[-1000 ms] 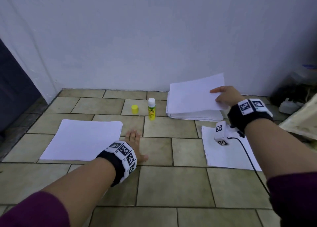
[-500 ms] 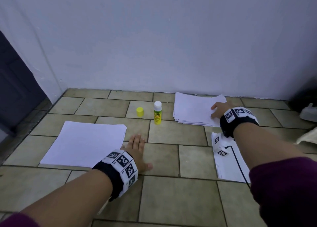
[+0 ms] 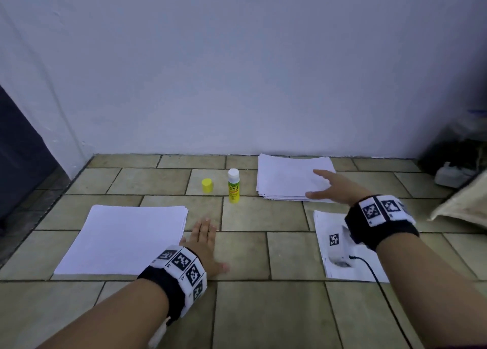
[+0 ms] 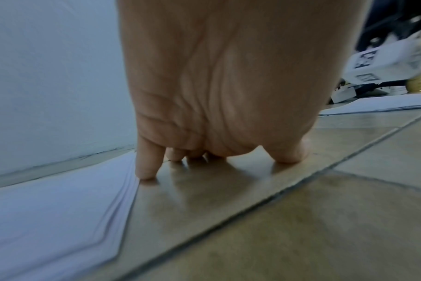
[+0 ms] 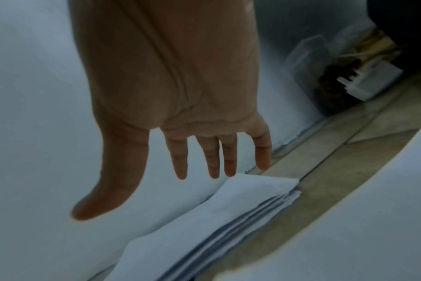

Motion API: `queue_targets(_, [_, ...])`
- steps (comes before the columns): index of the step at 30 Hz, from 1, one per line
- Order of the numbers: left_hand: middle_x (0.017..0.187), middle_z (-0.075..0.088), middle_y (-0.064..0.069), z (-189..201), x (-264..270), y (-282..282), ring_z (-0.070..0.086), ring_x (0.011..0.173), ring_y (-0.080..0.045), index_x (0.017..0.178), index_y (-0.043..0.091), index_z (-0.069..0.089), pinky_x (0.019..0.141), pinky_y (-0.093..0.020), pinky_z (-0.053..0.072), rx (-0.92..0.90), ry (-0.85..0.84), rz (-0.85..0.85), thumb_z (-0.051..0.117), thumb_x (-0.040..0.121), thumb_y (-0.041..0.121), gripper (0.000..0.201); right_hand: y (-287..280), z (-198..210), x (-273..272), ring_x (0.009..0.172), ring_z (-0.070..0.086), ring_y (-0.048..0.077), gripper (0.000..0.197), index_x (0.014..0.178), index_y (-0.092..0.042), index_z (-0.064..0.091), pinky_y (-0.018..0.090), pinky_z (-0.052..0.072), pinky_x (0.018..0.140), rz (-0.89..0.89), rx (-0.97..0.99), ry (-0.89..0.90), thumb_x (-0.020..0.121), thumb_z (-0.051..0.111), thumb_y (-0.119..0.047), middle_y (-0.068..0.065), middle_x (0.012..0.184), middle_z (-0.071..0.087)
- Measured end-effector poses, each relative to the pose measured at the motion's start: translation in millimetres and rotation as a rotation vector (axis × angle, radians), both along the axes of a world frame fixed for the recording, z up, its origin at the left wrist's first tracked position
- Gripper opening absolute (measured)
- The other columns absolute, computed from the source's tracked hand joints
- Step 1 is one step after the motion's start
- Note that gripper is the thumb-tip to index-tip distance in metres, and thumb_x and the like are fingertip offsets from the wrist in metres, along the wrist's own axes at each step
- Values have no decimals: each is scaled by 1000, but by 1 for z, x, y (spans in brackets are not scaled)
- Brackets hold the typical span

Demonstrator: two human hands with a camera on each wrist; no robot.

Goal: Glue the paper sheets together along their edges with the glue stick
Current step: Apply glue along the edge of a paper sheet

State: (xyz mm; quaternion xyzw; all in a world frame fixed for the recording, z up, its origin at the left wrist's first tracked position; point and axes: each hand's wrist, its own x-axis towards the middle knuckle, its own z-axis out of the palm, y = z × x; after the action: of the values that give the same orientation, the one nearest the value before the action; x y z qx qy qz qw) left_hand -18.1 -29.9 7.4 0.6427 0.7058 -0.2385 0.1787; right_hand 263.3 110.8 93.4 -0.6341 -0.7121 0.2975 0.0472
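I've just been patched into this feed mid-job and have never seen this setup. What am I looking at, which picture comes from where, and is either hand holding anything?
There is no machine here: a person works with bare hands, with marker-patterned bands on both wrists. The wide picture comes from a camera on their head; the two close-ups come from cameras on each wrist, looking along the fingers.

On the tiled floor lie a near stack of white paper sheets, a far stack of white paper sheets by the wall, and a single white sheet under the right wrist. Between the stacks stand an uncapped yellow glue stick and its yellow cap.

The left hand rests flat on the floor beside the near stack, little finger at its edge. The right hand is spread open over the far stack. Neither holds anything.
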Motion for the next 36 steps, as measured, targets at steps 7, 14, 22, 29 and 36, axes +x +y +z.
queue_targets(7, [157, -25, -9, 0, 0, 0, -20, 146, -25, 149, 7, -19, 119, -45, 11, 27, -9, -10, 39, 92, 62, 98, -81, -22, 0, 146, 16, 19, 103, 153, -15, 0, 29, 20, 114, 172, -169, -276, 82, 73, -32, 2, 161, 8])
queue_targets(14, [160, -15, -12, 7, 1, 1, -12, 148, -29, 151, 3, -13, 120, -44, 12, 61, 8, -57, 39, 92, 63, 98, -95, -30, -2, 127, 45, 24, 75, 145, -8, 23, 29, 40, 100, 252, -54, -438, 85, 68, -19, 7, 149, 31])
queue_targets(22, [113, 55, -5, 68, -40, 2, 46, 115, -26, 113, 14, 54, 90, -34, 45, 242, 78, 70, 59, 89, 45, 40, -96, -31, -3, 114, 53, 24, 62, 138, -8, 33, 26, 43, 87, 246, -12, -453, 84, 65, -13, 9, 131, 46])
queue_targets(29, [99, 63, 5, 48, -89, -12, 60, 92, -13, 90, 19, 57, 78, -21, 45, 98, 153, 213, 73, 70, 62, 50, -98, -34, 0, 122, 50, 23, 71, 144, -11, 27, 28, 43, 97, 249, 27, -446, 85, 66, -17, 6, 145, 38])
queue_targets(36, [130, 57, 1, 52, -91, -14, 55, 118, -16, 131, 14, 52, 95, -25, 46, 119, 155, 216, 69, 84, 40, 56, -96, -37, 1, 124, 48, 22, 71, 144, -11, 28, 28, 42, 99, 233, 40, -417, 84, 66, -17, 4, 145, 38])
